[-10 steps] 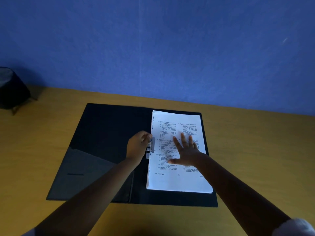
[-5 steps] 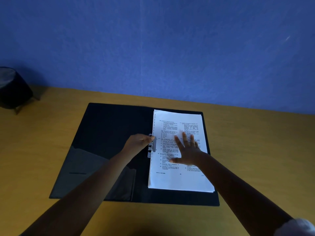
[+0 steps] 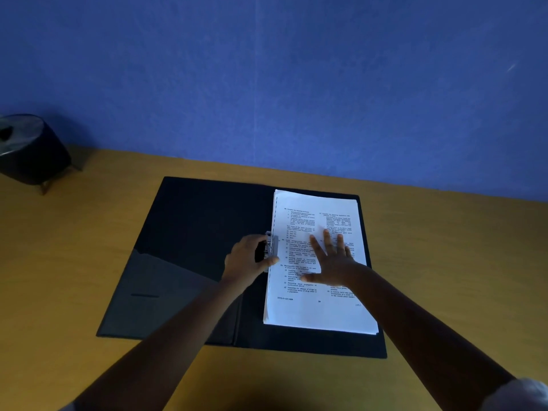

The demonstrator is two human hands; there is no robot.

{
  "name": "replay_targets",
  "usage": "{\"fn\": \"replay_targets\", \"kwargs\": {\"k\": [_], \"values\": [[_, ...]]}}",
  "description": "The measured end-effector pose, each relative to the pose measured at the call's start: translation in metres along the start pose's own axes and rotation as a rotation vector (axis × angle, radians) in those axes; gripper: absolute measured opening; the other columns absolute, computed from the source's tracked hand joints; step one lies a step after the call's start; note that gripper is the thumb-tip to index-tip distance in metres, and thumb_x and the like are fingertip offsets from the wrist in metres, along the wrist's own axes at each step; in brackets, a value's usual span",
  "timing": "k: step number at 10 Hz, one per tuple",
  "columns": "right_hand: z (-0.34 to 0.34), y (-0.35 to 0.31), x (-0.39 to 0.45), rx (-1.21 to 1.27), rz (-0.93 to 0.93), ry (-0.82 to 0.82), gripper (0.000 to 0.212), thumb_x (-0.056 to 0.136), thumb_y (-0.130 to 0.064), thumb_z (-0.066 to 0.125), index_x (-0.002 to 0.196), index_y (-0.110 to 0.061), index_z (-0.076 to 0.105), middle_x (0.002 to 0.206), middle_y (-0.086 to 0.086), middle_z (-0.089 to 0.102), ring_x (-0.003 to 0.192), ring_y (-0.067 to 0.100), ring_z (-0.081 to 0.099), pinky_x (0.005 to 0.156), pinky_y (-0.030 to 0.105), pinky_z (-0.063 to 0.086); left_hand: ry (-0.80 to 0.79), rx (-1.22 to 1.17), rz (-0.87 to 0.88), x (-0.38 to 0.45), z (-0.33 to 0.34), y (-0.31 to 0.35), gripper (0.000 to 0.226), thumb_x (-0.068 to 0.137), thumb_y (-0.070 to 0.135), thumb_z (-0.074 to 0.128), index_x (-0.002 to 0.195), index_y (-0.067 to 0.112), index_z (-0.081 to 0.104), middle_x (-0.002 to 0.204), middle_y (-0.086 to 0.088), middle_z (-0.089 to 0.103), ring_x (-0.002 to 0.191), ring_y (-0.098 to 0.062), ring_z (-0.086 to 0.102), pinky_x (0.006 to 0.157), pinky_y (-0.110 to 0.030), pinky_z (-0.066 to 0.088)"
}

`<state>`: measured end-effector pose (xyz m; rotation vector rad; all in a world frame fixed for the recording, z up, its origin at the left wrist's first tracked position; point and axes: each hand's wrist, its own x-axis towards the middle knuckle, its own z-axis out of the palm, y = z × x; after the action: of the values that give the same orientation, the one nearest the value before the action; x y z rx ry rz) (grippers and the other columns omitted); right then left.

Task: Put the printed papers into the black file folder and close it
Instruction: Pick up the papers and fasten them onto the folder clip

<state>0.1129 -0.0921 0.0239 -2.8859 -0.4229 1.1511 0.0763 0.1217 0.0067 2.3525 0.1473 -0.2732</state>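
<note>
The black file folder (image 3: 189, 232) lies open and flat on the yellow table. A stack of printed papers (image 3: 314, 312) rests on its right half, reaching the spine. My right hand (image 3: 332, 259) lies flat on the top sheet with fingers spread. My left hand (image 3: 249, 259) grips the metal clip (image 3: 270, 247) at the spine, at the papers' left edge, fingers curled around it. The folder's left half carries a grey inner pocket (image 3: 157, 289).
A dark round object on short legs (image 3: 29, 152) stands at the table's far left, by the blue wall (image 3: 267, 78). Bare yellow tabletop (image 3: 462, 262) stretches to the right of the folder and in front of it.
My left hand has shifted on the clip, from fingertips pinching it to fingers wrapped around it. My right hand stays flat on the papers. The view moved slightly.
</note>
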Motion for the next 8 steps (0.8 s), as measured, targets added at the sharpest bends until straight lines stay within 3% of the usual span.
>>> {"fn": "replay_targets", "kwargs": {"k": [2,4,5,7,8], "values": [[-0.001,-0.001,0.0,-0.017,0.008,-0.009,0.109,0.078,-0.073,0.045,0.145,-0.024,-0.026,0.148,0.014,-0.041,0.136,0.043,-0.033,0.115,0.056,-0.009,0.05,0.129,-0.008,-0.004,0.002,-0.003,0.071,0.077,0.05,0.064,0.138,0.027,0.035,0.145,-0.003,0.034,0.131,-0.028,0.034,0.101,-0.047,0.033],[-0.002,-0.001,0.001,-0.021,0.009,-0.008,0.109,0.078,-0.073,0.045,0.145,-0.024,-0.026,0.149,0.014,-0.04,0.136,0.044,-0.032,0.115,0.056,-0.009,0.057,0.32,-0.048,-0.005,0.007,-0.01,0.084,0.078,0.06,0.056,0.145,0.03,0.016,0.159,-0.001,-0.006,0.144,-0.029,0.006,0.109,-0.048,0.024],[-0.002,-0.002,0.001,-0.017,0.007,-0.008,0.109,0.078,-0.072,0.046,0.145,-0.024,-0.026,0.149,0.014,-0.04,0.137,0.044,-0.032,0.115,0.056,-0.008,0.021,0.352,-0.081,-0.003,0.009,-0.009,0.088,0.079,0.063,0.052,0.147,0.03,0.006,0.159,-0.002,-0.013,0.146,-0.029,-0.005,0.111,-0.049,0.021],[-0.001,-0.002,0.001,-0.015,0.008,-0.011,0.109,0.078,-0.072,0.046,0.145,-0.024,-0.026,0.149,0.014,-0.04,0.137,0.043,-0.032,0.115,0.056,-0.008,0.014,0.396,-0.084,-0.003,0.012,-0.009,0.088,0.08,0.063,0.049,0.148,0.028,0.004,0.159,-0.002,-0.008,0.146,-0.028,-0.007,0.113,-0.046,0.017],[-0.001,-0.001,0.001,-0.012,0.006,-0.012,0.11,0.078,-0.072,0.046,0.145,-0.025,-0.027,0.148,0.014,-0.041,0.136,0.043,-0.033,0.114,0.056,-0.009,0.014,0.396,-0.084,-0.003,0.014,-0.01,0.086,0.081,0.062,0.048,0.148,0.029,0.003,0.159,-0.003,-0.008,0.146,-0.028,-0.009,0.117,-0.047,0.008]]}}
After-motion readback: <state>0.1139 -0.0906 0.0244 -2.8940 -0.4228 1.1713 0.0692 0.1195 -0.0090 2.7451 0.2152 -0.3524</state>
